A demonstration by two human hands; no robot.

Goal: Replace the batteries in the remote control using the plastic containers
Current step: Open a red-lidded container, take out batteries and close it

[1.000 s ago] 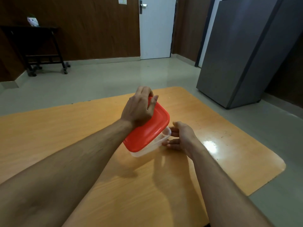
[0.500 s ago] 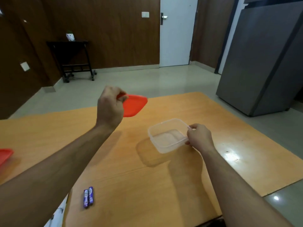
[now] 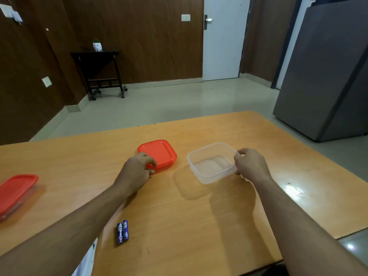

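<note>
Orange wooden table [image 3: 199,226]: flat red square plastic lid [image 3: 159,151] is pinched at its near corner by left hand [image 3: 137,170]; clear empty plastic container [image 3: 211,162] is gripped at rim by right hand [image 3: 251,164]. Two blue batteries [image 3: 122,231] lie w/in reach near front edge.

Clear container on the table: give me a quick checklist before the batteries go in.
1. Clear container lid off: ok; the red lid lies flat on the table.
2. Container empty: ok, nothing visible inside.
3. Container steadied: ok; right hand holds its rim.
4. Left hand free: not ok; its fingers rest on the lid's near edge.
5. Two batteries reachable: ok, side by side near the front edge.
6. Remote control located: cannot tell; none in view.
7. Second red-lidded container: closed, contents cannot tell.
</note>
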